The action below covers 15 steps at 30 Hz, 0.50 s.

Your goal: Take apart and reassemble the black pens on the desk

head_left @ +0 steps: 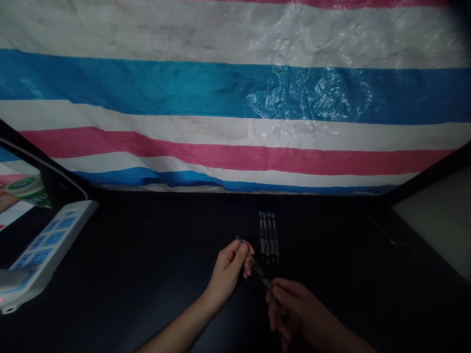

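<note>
A slim dark pen (pixel 258 269) slants between my two hands above the black table. My left hand (pixel 232 263) pinches its upper end between thumb and fingers, and a thin tip sticks out past them. Around the pen's lower end, my right hand (pixel 290 306) is closed, in dim light. Just beyond my hands, several similar pens (pixel 269 235) lie side by side in a row on the table, their small points toward me. Fine detail on the held pen is too dark to make out.
A white power strip (pixel 62 240) with blue sockets lies along the left edge. Past it, at the far left, are a green roll (pixel 25 185) and part of another person's hand. A striped plastic sheet (pixel 235 88) hangs behind the black table (pixel 147 245).
</note>
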Motion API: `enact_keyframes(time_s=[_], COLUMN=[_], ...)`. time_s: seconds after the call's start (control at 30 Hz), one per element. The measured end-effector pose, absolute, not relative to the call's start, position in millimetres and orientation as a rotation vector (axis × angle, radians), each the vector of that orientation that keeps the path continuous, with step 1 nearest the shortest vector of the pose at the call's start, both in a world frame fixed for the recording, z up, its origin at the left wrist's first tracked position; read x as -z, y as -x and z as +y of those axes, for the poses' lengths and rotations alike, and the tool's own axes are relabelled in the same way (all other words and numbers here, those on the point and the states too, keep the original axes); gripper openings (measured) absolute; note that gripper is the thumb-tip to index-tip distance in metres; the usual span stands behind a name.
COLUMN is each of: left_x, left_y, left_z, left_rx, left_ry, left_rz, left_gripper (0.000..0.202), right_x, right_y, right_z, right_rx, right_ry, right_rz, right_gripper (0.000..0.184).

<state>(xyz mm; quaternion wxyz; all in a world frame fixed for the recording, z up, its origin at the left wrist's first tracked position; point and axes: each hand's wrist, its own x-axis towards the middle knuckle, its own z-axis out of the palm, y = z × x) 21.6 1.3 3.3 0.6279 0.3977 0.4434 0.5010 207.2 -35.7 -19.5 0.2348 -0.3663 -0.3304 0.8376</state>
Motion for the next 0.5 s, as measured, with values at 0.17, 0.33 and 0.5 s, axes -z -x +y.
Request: enact_keyframes(time_s=[0.17, 0.33, 0.5], left_x=[-1.1, -0.4, -1.7], left_y=[-21.6, -21.7, -21.2], left_z=[2.3, 3.8, 4.4], left_rx=[-1.153, -1.15, -1.148], left_ry=[-0.939, -0.921, -0.898], left_rz=[1.013, 1.014, 1.017], left_gripper=[0.042, 0.042, 0.044], right_x=[11.4, 8.3, 14.2], right_y=[-208.5, -207.9, -208.5], right_z=[-34.1, -33.0, -32.1], right_rx=[-2.267, -2.275, -2.293], right_ry=[1.056, 1.061, 1.081], right_rz=[-0.874, -0.891, -0.865], right_gripper=[0.045, 0.044, 0.04])
